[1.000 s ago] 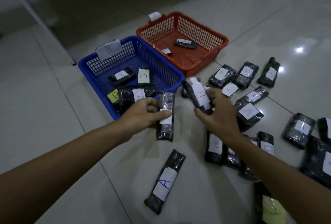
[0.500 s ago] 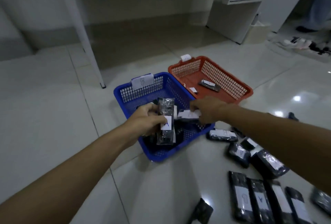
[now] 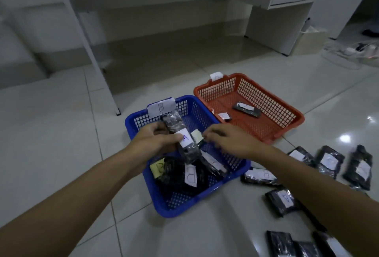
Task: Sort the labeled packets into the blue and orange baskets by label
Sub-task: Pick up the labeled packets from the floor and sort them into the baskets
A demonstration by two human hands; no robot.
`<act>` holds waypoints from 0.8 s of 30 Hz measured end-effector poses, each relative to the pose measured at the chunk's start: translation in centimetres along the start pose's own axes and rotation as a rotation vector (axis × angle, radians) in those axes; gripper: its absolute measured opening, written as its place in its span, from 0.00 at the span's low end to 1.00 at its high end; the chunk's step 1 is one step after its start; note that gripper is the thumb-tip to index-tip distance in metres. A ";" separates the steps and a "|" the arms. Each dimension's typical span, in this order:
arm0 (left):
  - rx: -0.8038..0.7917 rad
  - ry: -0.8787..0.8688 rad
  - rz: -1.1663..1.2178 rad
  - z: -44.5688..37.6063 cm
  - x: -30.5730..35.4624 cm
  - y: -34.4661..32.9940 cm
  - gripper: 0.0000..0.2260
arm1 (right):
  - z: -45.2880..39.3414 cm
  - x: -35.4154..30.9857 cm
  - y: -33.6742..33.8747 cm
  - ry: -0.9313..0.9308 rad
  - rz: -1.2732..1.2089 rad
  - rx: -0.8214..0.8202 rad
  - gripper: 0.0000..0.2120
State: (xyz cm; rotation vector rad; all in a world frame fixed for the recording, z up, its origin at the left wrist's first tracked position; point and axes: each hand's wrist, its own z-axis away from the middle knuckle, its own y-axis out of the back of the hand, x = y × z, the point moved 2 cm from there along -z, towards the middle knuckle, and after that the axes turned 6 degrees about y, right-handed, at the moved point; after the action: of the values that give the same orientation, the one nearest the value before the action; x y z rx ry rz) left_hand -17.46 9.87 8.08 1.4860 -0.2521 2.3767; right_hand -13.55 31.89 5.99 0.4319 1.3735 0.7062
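Observation:
My left hand grips a black packet with a white "A" label and holds it over the blue basket, which carries a "B" tag. My right hand hovers over the same basket with loose fingers and holds nothing. Several black packets lie inside the blue basket. To the right, the orange basket has an "A" tag and holds a long packet and a small one.
More labeled black packets lie on the tiled floor to the right: one beside the blue basket, an "A" packet, others further right. A white table leg and a white cabinet stand behind the baskets.
My right hand carried a packet to the blue basket and let go of it there. My left hand lifted its "A" packet over the blue basket. The view tilted up.

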 end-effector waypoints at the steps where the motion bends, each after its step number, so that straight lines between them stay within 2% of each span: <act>1: 0.012 -0.010 0.045 -0.5 0.3 -1.1 0.15 | 0.6 -0.4 0.6 -0.004 -0.235 0.006 0.12; 3: 0.015 -0.029 0.082 -1.7 0.6 -3.6 0.15 | 1.5 -0.4 1.6 -0.007 -0.448 -0.015 0.12; 7: -0.053 -0.042 0.070 -4.0 0.7 -8.2 0.16 | 2.2 3.2 3.5 -0.057 -0.494 0.158 0.16; 10: -0.013 -0.043 -0.218 -5.5 -0.7 -9.1 0.15 | 2.4 6.5 5.7 -0.149 -0.455 0.335 0.15; 12: 0.087 -0.132 -0.490 -6.0 -1.5 -8.1 0.10 | 1.9 9.1 7.3 -0.258 -0.269 0.396 0.15; 15: 0.161 -0.254 -0.982 -6.3 -1.9 -5.2 0.10 | 0.1 11.2 9.0 -0.387 0.090 0.286 0.14; 17: 0.094 -0.173 -1.316 -6.3 -2.6 -3.1 0.13 | -1.6 11.1 9.1 -0.403 0.287 0.111 0.15; 19: 0.012 -0.073 -1.569 -6.3 -3.3 -1.5 0.16 | -3.0 10.9 8.4 -0.401 0.376 -0.044 0.17; 21: -0.007 -0.043 -1.631 -6.8 -3.5 -0.6 0.16 | -4.0 11.0 7.1 -0.401 0.420 -0.128 0.19; 24: -0.048 0.016 -1.648 -7.9 -3.6 0.5 0.17 | -4.5 11.7 6.0 -0.402 0.529 -0.149 0.19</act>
State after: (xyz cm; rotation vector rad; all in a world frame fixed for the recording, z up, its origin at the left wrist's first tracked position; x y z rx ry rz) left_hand -22.81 11.28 1.36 0.8995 0.6723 0.9852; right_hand -18.66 43.60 0.60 0.7851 0.8207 1.0780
